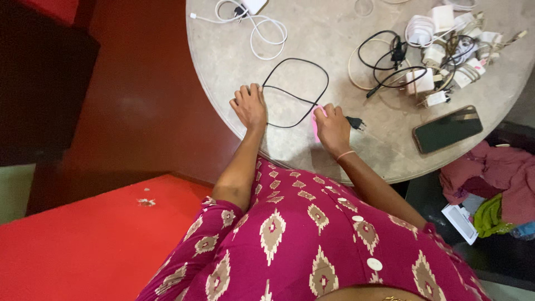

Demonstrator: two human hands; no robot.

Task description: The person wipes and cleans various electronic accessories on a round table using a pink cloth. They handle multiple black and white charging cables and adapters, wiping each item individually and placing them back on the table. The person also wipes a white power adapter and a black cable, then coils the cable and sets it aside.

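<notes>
Over on the far left lay the red floor (83,251) and the dark red wall (150,106), and then came the round stone table (223,61) I was leaning over. My left hand (249,106) rested palm down near the table's edge, fingers close together and curled a little, their tips touching the left side of the black cable (295,92), which lay in a loose loop on the tabletop between my two hands. A white charger cable (262,30) curled near the table's far edge, well apart from the loop. My right hand (332,127) was closed over a pink object (315,129) at the loop's right end; I could not tell what that object was, as my fingers hid most of it. Just beside that hand, the cable's black two-pin plug (354,122) stuck out to the right. Farther right sat a tangled heap of white adapters and cables (440,56), and nearer the edge a dark smartphone (447,129) lay face up. Below the table on the right was a pile of pink and green cloth (496,184).
</notes>
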